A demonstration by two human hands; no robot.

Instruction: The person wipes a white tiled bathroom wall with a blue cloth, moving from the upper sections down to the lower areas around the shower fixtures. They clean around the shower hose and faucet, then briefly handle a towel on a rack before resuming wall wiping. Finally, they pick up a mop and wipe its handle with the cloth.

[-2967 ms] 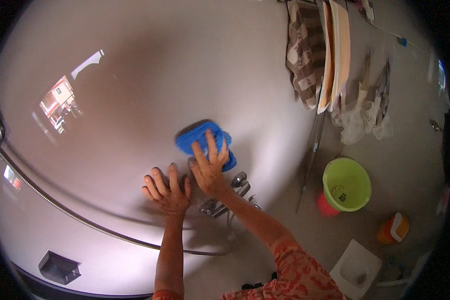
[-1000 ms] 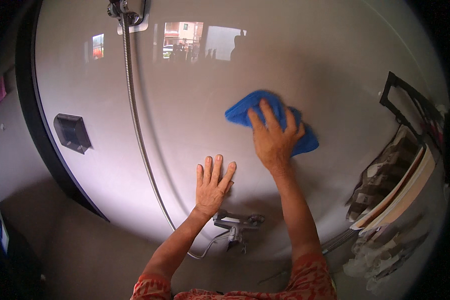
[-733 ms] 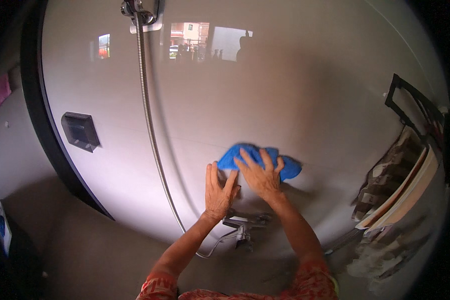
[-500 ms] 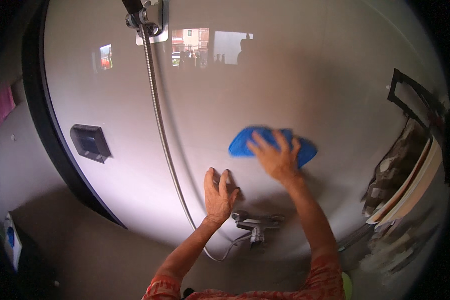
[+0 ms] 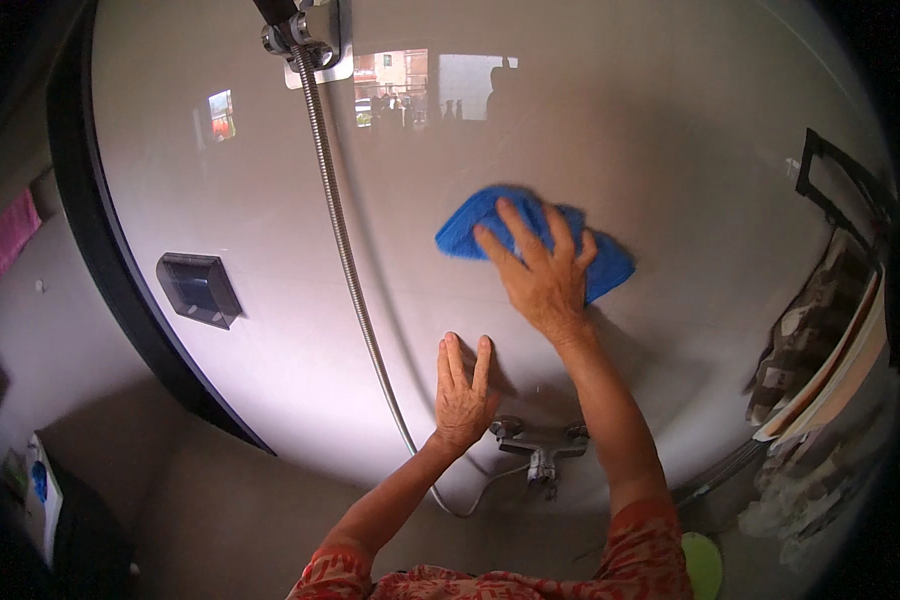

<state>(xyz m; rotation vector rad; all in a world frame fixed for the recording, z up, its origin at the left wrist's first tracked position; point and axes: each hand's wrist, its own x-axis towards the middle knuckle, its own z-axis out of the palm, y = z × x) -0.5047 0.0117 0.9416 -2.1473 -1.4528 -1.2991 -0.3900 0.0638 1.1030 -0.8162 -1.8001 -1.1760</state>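
Head view: blue cloth pressed to a glossy wall beneath the right hand

The right hand (image 5: 545, 285) holds a blue cloth (image 5: 467, 225) flat against the glossy, pale wall (image 5: 690, 330), its fingers spread and slightly bent over the fabric. Cloth shows on both sides of the hand, one rounded end reaching left and a corner hanging down to the right. The left hand (image 5: 464, 405) is unclenched, lower and to the left, its visible fingers stretched upward with the tips against the wall; its thumb is hard to make out.

Just right of the left wrist is a chrome mixer tap (image 5: 542, 453), below the cloth. A metal shower hose (image 5: 342, 240) descends from a chrome bracket (image 5: 315, 52), passes left of both hands and curves up to the tap. Farther left, a dark box-shaped cover (image 5: 200, 290) is fixed to the wall.

At the right, a brown checked towel (image 5: 808, 325) hangs below a black frame (image 5: 820, 170). A lime-green container (image 5: 703, 565) shows partly beside the right patterned sleeve (image 5: 645, 540). The wall's upper part reflects a building.
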